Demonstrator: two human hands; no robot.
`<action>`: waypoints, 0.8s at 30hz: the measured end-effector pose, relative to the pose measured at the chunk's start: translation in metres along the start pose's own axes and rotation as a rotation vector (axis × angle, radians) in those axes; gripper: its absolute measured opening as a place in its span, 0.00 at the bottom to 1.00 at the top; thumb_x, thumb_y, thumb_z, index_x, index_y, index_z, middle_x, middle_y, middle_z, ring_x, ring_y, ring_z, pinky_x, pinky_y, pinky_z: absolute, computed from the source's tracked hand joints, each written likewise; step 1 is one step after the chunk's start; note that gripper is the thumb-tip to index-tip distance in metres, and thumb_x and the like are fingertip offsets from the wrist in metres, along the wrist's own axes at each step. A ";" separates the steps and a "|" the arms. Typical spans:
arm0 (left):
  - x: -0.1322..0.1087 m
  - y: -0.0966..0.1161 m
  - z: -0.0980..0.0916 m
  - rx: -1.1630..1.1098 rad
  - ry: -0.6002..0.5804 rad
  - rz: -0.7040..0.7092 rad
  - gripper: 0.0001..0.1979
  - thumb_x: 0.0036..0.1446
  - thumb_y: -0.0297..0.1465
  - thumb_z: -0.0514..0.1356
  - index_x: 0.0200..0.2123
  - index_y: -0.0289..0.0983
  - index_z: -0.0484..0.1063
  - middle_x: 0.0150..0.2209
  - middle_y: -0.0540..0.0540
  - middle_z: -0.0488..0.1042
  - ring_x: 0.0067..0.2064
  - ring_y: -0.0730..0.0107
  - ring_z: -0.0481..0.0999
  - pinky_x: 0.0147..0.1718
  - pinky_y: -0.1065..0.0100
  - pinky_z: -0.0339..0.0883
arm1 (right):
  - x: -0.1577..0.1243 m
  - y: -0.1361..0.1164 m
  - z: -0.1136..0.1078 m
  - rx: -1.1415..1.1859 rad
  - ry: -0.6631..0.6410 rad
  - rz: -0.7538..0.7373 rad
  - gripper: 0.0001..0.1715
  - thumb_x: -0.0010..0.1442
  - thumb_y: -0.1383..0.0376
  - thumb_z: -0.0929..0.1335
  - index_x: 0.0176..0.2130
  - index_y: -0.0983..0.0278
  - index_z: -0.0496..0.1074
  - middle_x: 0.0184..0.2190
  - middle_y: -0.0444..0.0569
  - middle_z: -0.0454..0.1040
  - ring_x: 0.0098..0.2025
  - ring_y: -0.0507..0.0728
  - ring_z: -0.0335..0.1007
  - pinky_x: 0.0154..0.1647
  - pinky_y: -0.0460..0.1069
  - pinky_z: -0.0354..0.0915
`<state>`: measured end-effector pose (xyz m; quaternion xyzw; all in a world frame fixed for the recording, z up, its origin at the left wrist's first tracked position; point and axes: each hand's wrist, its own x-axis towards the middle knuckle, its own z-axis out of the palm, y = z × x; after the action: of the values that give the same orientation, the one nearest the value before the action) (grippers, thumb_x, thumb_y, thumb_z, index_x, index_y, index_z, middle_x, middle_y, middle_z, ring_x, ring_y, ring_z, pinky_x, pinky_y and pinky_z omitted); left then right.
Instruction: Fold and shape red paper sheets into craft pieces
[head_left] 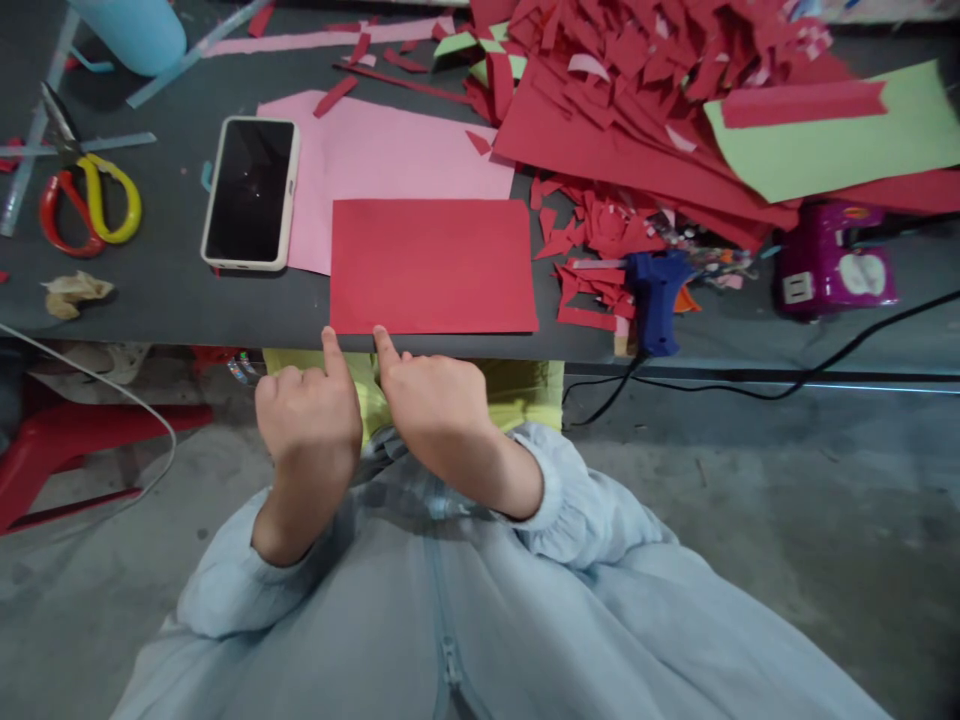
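A red rectangular sheet of paper (433,266) lies flat at the table's front edge, partly over a larger pink sheet (405,150). My left hand (309,415) reaches its outstretched index finger to the red sheet's near left corner, the other fingers curled. Just to the right, my right hand (435,400) has its index fingertip at the near edge of the same sheet, its other fingers bent under. Both thumbs are mostly hidden. Neither hand appears to grip anything. Left of the sheets lies a phone (251,192) in a pale case.
Scissors (90,200) with red and yellow handles lie at left, below a light blue cup (139,35). Red scraps (637,40) heap at the back right beside a green sheet (840,150). A blue glue gun (656,300) and purple device (832,260) trail black cables.
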<state>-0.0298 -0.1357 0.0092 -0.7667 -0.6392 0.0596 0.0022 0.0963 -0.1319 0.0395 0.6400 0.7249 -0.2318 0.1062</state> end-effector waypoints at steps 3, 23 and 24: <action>0.000 0.000 0.001 -0.003 -0.005 0.002 0.27 0.62 0.27 0.48 0.63 0.29 0.68 0.25 0.38 0.74 0.33 0.54 0.72 0.34 0.57 0.57 | -0.008 0.015 0.000 -0.083 -0.001 0.087 0.35 0.68 0.75 0.52 0.70 0.66 0.54 0.31 0.59 0.81 0.33 0.57 0.80 0.29 0.47 0.68; 0.001 0.001 -0.006 0.094 0.014 0.035 0.28 0.62 0.29 0.46 0.62 0.28 0.67 0.23 0.39 0.73 0.31 0.52 0.70 0.33 0.57 0.56 | -0.047 0.090 0.005 -0.192 0.134 0.427 0.31 0.67 0.68 0.58 0.67 0.56 0.63 0.33 0.59 0.81 0.35 0.62 0.80 0.30 0.49 0.66; 0.001 0.002 -0.007 0.136 0.012 0.044 0.28 0.62 0.29 0.46 0.62 0.27 0.67 0.23 0.38 0.73 0.31 0.53 0.70 0.33 0.58 0.56 | -0.048 0.091 0.006 -0.184 0.138 0.430 0.31 0.67 0.68 0.58 0.67 0.56 0.63 0.33 0.59 0.81 0.35 0.63 0.80 0.30 0.49 0.66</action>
<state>-0.0270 -0.1348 0.0160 -0.7790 -0.6166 0.0986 0.0568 0.1922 -0.1704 0.0378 0.7815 0.5956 -0.0926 0.1610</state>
